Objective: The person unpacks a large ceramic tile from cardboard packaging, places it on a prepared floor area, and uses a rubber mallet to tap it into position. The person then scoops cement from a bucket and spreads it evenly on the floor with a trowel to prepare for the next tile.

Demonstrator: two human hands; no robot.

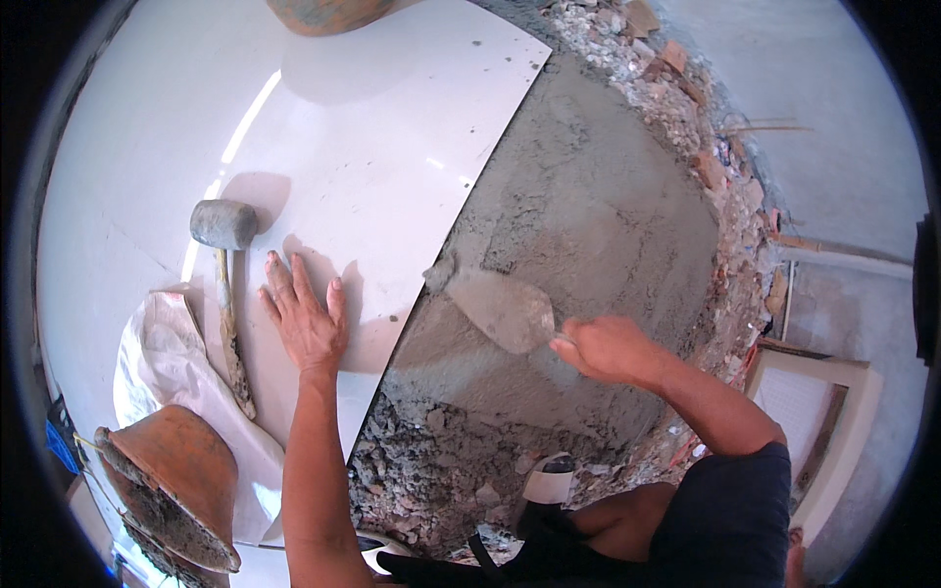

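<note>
My right hand (613, 350) is closed around the handle of a trowel (502, 310). The trowel's blade lies on the wet grey mortar (598, 216), its tip close to the edge of the white floor tiles (392, 127). A small lump of mortar (441, 271) sits at that edge, by the blade's tip. On the tiles my left hand (310, 316) rests with its fingers spread, holding nothing. Left of it lies a mallet (223, 225) with a grey head and a mortar-smeared handle.
An orange-brown bucket (186, 470) crusted with mortar stands at the lower left, beside a whitish sack (167, 363). Another rounded container (328, 14) is at the top. Broken rubble (676, 88) lines the wall on the right. My shoe (547, 482) is on the rough ground near the mortar.
</note>
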